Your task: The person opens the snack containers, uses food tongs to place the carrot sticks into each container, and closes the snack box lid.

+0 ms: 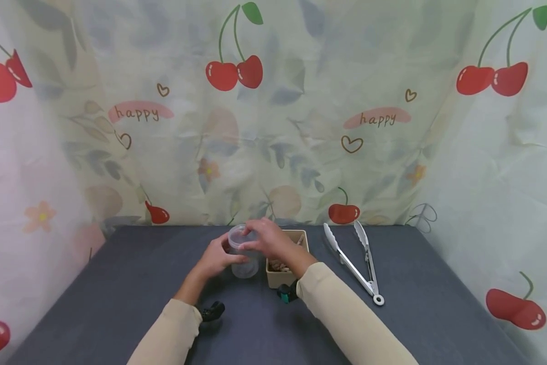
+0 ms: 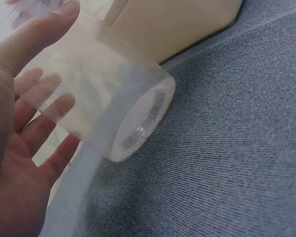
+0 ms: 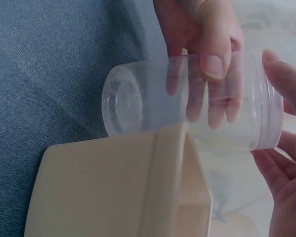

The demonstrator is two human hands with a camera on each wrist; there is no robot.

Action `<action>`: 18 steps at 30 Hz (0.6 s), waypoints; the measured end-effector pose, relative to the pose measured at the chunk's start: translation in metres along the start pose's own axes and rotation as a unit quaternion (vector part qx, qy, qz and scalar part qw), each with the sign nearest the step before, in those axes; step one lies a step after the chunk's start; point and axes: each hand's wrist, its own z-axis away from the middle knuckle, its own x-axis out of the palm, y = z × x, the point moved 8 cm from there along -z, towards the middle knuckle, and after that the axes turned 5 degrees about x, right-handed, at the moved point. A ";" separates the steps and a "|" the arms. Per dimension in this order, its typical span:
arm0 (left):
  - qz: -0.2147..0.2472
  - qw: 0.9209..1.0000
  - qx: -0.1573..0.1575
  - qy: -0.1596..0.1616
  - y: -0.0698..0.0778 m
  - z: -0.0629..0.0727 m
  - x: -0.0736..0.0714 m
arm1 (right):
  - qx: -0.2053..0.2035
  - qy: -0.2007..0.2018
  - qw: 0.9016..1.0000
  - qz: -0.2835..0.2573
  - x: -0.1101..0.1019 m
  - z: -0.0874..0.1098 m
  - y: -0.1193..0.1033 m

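Note:
A clear plastic jar [image 1: 246,267] with a clear lid [image 3: 272,108] stands upright on the dark table, left of the beige bin. My left hand [image 1: 216,259] holds the jar's body from the left, thumb on the near side and fingers behind it, showing through the wall in the left wrist view. From above, my right hand [image 1: 269,239] grips the lid by its rim, with fingers on opposite sides. Through the transparent wall [image 2: 84,94] no contents show.
Right beside the jar is the beige bin [image 1: 280,280], with brownish pieces [image 1: 279,265] inside, partly hidden by my right forearm. Metal tongs [image 1: 359,274] lie spread on the right of the table. A printed curtain [image 1: 278,126] hangs behind and at both sides.

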 end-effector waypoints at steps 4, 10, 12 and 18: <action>0.001 1.000 -0.010 -0.001 -0.001 0.000 -0.001 | -0.016 0.002 1.000 0.002 -0.002 0.002 -0.002; 0.015 0.999 -0.033 0.001 -0.002 0.002 0.001 | -0.017 0.002 1.000 -0.008 -0.002 0.003 0.002; 0.025 0.999 -0.038 -0.002 -0.001 0.003 0.002 | -0.023 0.003 1.000 -0.001 -0.001 0.003 0.002; 0.037 0.998 -0.038 -0.018 0.028 0.012 0.000 | -0.063 0.002 0.998 -0.001 -0.004 0.003 0.000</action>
